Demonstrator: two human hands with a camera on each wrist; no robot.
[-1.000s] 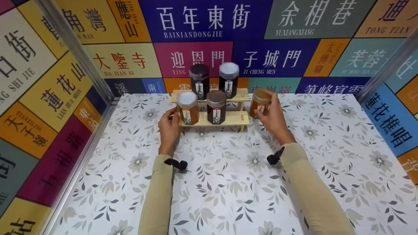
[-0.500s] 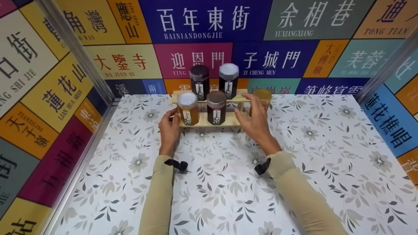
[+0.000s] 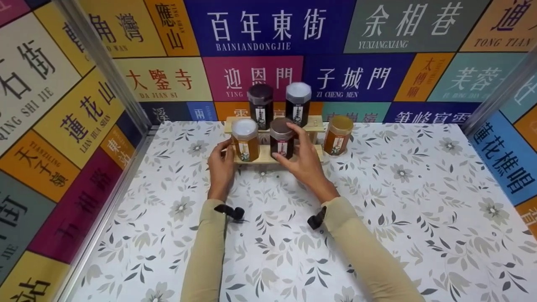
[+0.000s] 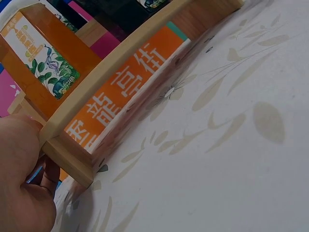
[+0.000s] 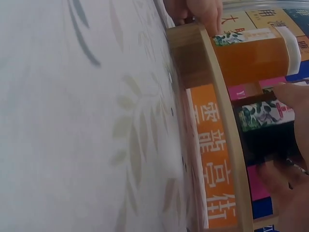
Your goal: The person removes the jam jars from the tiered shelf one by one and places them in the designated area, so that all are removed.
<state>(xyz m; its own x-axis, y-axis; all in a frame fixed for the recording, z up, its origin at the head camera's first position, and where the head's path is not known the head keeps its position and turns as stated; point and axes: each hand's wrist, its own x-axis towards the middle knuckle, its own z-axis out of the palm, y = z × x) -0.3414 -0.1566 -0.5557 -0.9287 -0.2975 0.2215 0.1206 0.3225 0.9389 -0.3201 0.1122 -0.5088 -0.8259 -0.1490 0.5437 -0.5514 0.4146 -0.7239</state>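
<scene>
A two-step wooden rack (image 3: 262, 159) holds the jars. My left hand (image 3: 221, 163) grips the rack's left end; in the left wrist view, curled fingers (image 4: 48, 176) show at its end leg. My right hand (image 3: 308, 163) holds a dark jar (image 3: 278, 144) with a brown lid on the front step, thumb at the label side and fingers round its right side. Left of that jar, on the same step, stands an amber jar (image 3: 247, 147) with a white lid. In the right wrist view the dark jar (image 5: 265, 137) lies between thumb and fingers.
On the back step stand a dark-lidded jar (image 3: 261, 109) and a white-lidded dark jar (image 3: 298, 111). Another amber jar (image 3: 337, 138), with a yellowish lid, stands on the floral tablecloth (image 3: 268, 235) just right of the rack. Printed panels (image 3: 251, 33) wall the table in.
My right hand has let go of the yellowish-lidded amber jar beside the rack and moved left to take hold of the brown-lidded dark jar. My left hand stays at the rack's end.
</scene>
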